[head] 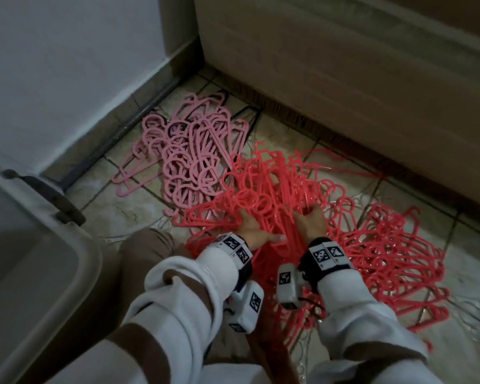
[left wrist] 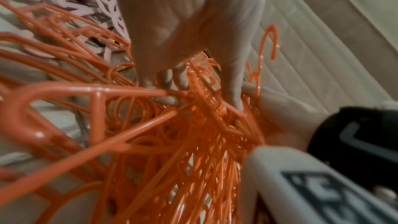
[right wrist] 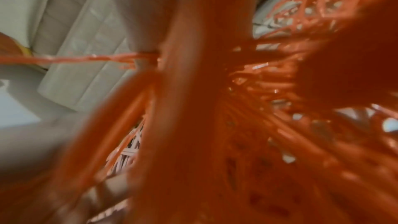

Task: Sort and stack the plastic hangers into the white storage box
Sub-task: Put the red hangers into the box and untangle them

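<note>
A big tangled pile of red hangers (head: 372, 245) lies on the tiled floor, with a smaller pile of pink hangers (head: 191, 151) behind it to the left. My left hand (head: 254, 227) and right hand (head: 312, 217) are side by side in the near part of the red pile. Each grips the same thick bundle of red hangers between them. In the left wrist view my left hand (left wrist: 183, 81) has its fingers hooked in among the red hangers (left wrist: 161, 142). The right wrist view is blurred and filled by red hangers (right wrist: 215, 108). The white storage box (head: 39, 259) stands at the lower left.
The box has a dark handle (head: 53, 198) on its rim. A beige upholstered piece of furniture (head: 344, 65) runs along the back right, and a white wall (head: 67, 65) with a skirting at the back left. Bare tiles (head: 117, 212) lie between box and piles. My knee (head: 147, 245) is by the box.
</note>
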`<action>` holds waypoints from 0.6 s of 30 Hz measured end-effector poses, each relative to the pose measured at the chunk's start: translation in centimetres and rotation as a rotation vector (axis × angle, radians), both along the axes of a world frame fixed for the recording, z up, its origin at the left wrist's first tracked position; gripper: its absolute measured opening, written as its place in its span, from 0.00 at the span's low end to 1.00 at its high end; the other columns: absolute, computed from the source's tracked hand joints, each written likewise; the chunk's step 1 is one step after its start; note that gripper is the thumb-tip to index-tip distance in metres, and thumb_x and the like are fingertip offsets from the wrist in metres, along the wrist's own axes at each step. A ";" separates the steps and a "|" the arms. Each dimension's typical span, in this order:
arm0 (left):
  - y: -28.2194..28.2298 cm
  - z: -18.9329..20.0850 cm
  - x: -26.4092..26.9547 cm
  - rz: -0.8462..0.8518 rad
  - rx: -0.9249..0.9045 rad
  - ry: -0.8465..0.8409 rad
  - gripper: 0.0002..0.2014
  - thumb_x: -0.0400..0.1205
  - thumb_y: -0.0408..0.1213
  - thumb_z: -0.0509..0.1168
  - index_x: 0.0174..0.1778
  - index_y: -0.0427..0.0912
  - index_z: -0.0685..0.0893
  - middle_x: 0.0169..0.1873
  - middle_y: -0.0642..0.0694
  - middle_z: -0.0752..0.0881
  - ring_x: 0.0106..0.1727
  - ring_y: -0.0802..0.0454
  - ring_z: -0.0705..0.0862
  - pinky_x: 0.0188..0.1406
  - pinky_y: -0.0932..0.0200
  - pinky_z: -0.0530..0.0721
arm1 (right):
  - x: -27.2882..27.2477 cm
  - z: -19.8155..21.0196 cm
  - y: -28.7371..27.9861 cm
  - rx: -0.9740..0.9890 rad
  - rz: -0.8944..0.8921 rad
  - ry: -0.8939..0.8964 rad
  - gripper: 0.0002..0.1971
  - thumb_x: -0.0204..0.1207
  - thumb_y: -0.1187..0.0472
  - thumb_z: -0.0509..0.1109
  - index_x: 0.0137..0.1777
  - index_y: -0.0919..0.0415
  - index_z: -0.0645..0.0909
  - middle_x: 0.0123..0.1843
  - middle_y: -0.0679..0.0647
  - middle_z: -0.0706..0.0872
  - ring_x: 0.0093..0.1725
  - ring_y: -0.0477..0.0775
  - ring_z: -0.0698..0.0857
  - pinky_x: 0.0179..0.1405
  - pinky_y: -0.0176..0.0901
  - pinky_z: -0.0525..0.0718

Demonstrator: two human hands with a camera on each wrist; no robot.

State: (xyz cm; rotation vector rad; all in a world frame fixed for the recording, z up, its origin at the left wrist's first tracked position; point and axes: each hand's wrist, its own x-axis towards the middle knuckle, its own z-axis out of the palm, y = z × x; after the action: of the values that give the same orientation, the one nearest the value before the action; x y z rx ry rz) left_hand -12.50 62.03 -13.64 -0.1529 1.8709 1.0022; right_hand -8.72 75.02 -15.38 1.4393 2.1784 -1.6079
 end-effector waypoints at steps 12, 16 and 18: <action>0.5 4.4 -0.6 0.138 0.227 0.193 0.35 0.68 0.17 0.73 0.69 0.36 0.68 0.60 0.39 0.81 0.64 0.41 0.80 0.65 0.43 0.79 | -0.7 5.2 0.2 0.099 0.217 0.268 0.15 0.79 0.62 0.65 0.64 0.68 0.76 0.58 0.64 0.84 0.56 0.59 0.83 0.64 0.55 0.78; 0.3 5.7 -0.7 0.098 0.225 0.244 0.34 0.69 0.20 0.73 0.69 0.36 0.68 0.60 0.39 0.81 0.63 0.42 0.81 0.65 0.48 0.80 | -0.5 6.9 0.1 0.115 0.223 0.293 0.14 0.81 0.64 0.63 0.63 0.69 0.76 0.58 0.66 0.84 0.54 0.56 0.82 0.62 0.55 0.79; 0.2 6.6 -0.8 0.074 0.219 0.287 0.36 0.69 0.22 0.74 0.71 0.38 0.67 0.61 0.39 0.81 0.64 0.42 0.80 0.66 0.48 0.79 | -0.2 7.5 -0.2 0.198 0.241 0.303 0.13 0.81 0.62 0.63 0.61 0.69 0.77 0.57 0.66 0.85 0.53 0.58 0.83 0.57 0.49 0.80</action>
State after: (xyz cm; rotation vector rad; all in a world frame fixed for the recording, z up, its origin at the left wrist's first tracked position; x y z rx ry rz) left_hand -13.25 62.19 -7.07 0.0550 2.0059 1.3291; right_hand -8.95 74.86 -7.84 0.9691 2.6239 -1.6516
